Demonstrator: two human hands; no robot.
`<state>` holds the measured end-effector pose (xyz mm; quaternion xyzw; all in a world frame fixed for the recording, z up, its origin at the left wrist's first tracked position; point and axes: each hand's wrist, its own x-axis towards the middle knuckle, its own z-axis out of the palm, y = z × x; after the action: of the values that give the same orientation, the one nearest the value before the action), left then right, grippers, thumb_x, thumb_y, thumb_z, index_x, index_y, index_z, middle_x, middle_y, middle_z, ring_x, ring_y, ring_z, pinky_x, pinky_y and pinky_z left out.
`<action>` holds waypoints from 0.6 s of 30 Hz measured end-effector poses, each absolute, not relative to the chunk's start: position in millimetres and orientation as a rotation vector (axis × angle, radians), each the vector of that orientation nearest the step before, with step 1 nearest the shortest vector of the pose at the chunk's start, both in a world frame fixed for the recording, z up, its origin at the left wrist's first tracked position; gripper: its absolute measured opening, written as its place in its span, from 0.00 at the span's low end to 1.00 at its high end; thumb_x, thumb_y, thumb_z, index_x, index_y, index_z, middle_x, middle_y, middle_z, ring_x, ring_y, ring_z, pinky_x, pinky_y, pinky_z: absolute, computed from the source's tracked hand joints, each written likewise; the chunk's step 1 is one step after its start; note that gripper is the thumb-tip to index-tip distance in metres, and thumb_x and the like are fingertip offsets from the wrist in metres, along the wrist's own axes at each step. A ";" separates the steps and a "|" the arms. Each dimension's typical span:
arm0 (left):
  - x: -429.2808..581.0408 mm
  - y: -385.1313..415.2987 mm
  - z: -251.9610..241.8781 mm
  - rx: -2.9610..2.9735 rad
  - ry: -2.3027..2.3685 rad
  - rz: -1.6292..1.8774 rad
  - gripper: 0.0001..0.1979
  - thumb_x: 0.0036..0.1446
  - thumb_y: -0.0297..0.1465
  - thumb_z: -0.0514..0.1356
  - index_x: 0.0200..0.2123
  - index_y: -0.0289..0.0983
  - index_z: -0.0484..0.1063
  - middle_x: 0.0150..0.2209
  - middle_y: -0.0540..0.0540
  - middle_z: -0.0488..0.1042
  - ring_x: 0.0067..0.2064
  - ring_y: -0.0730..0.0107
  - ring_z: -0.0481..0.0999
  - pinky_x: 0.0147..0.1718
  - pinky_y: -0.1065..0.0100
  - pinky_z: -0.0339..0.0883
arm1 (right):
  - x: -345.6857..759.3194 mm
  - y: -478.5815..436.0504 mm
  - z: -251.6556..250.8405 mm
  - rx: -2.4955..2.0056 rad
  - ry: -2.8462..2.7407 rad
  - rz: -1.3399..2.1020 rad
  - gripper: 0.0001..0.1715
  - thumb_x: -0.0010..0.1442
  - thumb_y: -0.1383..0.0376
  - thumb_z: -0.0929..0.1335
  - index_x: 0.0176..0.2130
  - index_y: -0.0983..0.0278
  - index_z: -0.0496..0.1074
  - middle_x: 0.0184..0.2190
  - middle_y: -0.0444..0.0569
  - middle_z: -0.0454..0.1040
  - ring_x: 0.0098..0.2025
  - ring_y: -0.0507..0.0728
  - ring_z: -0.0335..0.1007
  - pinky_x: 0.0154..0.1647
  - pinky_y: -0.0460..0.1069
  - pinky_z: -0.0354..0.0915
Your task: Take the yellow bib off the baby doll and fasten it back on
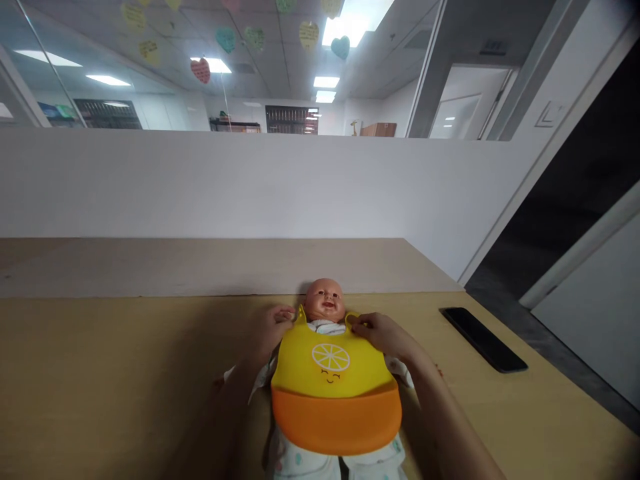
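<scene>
Yellow bib of smooth, rubbery material with an orange catch-pocket (337, 425) along its lower edge (300, 373) lies face up over the chest and belly of a bald baby doll in white printed clothes (324, 300). In the head view, I see the doll on its back on a pale wood-coloured table (100, 387), its head pointing away from the person. A white lemon-slice print (331, 357) sits above a small smiling face on the bib, squarely over the doll's chest.

On the left side of the doll's neck, the person's left hand (275, 327) is curled, fingers close together, right by the holed yellow left strap (301, 315); I cannot tell whether they grip it. Across the neck, the right hand (379, 331) has thumb and fingers narrowed onto the curved yellow right strap (352, 315).

Good handling here, I'd judge, means light fingertip pinches near the strap ends, both sides level, so the print stays centred and the neckline lies flat below the chin. Pulling harder on one side could twist the bib or tip the doll's head.

Well to the right of the doll lies a flat black smartphone (484, 340), clear of both forearms. Beyond the doll's head stands a plain white wall (250, 187).
</scene>
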<state>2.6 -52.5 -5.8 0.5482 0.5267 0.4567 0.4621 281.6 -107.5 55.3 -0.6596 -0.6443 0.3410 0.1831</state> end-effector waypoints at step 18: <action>7.4 -66.3 8.3 1.705 1.274 0.879 0.15 0.50 0.28 0.56 0.32 0.43 0.84 0.41 0.45 0.84 0.48 0.55 0.79 0.51 0.63 0.67 | 282.7 -85.4 18.1 -1.650 -1.580 1.216 0.23 0.61 0.51 0.63 0.40 0.67 0.75 0.32 0.47 0.75 0.30 0.52 0.65 0.31 0.46 0.57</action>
<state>7.4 -66.3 8.3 0.6762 0.5053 0.3486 0.4073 282.7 -85.4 18.1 -0.6131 -0.5874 0.4520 0.2733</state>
